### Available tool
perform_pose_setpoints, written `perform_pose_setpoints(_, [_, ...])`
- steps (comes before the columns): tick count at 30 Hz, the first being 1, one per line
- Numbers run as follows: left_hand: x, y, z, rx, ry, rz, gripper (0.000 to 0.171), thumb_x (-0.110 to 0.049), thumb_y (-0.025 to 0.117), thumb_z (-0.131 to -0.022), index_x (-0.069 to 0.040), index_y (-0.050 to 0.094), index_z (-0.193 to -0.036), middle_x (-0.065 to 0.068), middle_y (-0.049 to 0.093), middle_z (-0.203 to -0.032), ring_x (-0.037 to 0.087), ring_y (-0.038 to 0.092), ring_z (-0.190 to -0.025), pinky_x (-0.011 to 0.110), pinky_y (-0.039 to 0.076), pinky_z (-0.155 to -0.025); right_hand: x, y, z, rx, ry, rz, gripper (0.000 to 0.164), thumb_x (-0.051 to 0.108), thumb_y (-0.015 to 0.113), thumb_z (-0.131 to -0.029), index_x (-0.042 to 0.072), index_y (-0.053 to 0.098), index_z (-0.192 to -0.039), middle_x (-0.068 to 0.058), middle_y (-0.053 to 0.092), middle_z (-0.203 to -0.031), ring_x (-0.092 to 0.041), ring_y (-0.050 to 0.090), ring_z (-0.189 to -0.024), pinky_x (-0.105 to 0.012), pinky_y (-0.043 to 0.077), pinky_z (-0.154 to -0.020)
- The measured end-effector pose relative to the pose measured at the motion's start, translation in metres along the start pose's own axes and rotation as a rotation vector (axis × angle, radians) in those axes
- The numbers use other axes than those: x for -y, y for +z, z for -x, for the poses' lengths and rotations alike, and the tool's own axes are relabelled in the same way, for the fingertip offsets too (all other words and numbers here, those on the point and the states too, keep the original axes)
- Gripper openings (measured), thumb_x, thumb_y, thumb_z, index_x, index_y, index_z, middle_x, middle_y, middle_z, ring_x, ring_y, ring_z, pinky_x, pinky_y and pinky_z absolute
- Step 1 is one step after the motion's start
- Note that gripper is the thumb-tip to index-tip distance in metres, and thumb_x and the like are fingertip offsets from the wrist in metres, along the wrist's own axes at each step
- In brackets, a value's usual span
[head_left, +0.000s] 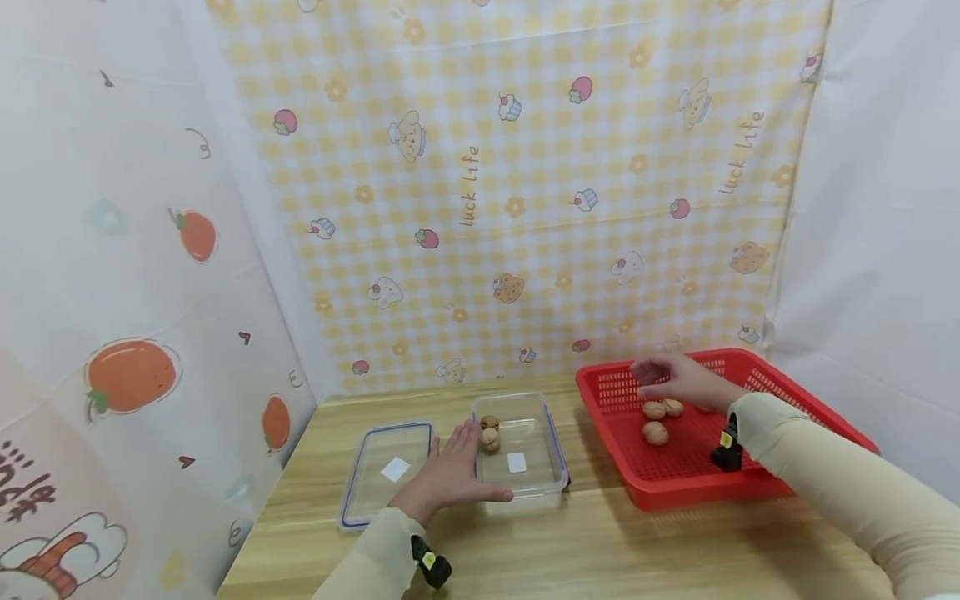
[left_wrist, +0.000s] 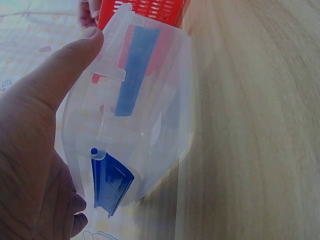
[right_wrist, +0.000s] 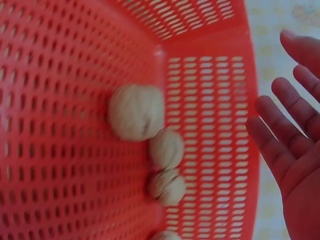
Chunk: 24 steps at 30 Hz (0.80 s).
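My left hand rests against the left side of a clear plastic box, its fingers straight and the thumb spread along the front rim. Blue clips show on the box in the left wrist view. Two walnuts lie inside the box near its left wall. Over the red basket hovers my right hand, with fingers apart and nothing between them. Below it, several walnuts lie on the basket floor, close to one wall in the right wrist view.
A clear lid with a blue seal lies flat on the wooden table, left of the box. Behind the table hangs a yellow checked cloth. White cloth covers the right side, and a printed cloth the left.
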<state>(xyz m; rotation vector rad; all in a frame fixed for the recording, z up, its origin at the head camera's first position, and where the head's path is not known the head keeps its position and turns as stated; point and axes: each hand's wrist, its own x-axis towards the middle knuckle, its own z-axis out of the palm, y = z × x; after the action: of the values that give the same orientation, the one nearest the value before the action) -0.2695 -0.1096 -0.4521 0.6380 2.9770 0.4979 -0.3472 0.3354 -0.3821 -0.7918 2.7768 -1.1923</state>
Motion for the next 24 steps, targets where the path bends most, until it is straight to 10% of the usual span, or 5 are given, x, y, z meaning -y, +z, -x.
perform_pose_setpoints(15, [-0.002,0.0,0.002,0.014,-0.016,0.016,0.133,-0.089,0.059,-0.072,-0.004,0.011,-0.162,0.014,0.008,-0.169,0.031,0.009,-0.155,0.064,0.003,-0.12,-0.043,0.005,0.01,0.194,0.017,-0.109,0.046,0.011,0.077,-0.089,-0.01,0.059,-0.126,-0.026,0.067,-0.116,-0.039,0.066,-0.106,-0.028,0.057,-0.081])
perform_pose_setpoints(24, [-0.001,0.001,0.001,0.022,-0.026,-0.004,0.133,-0.088,0.059,-0.072,-0.004,0.01,-0.162,0.014,0.008,-0.169,0.03,0.01,-0.155,0.064,0.005,-0.12,-0.063,0.005,0.007,0.356,0.005,-0.025,0.045,0.015,0.084,-0.082,-0.007,0.067,-0.118,-0.01,0.071,-0.106,-0.021,0.065,-0.095,-0.028,0.056,-0.077])
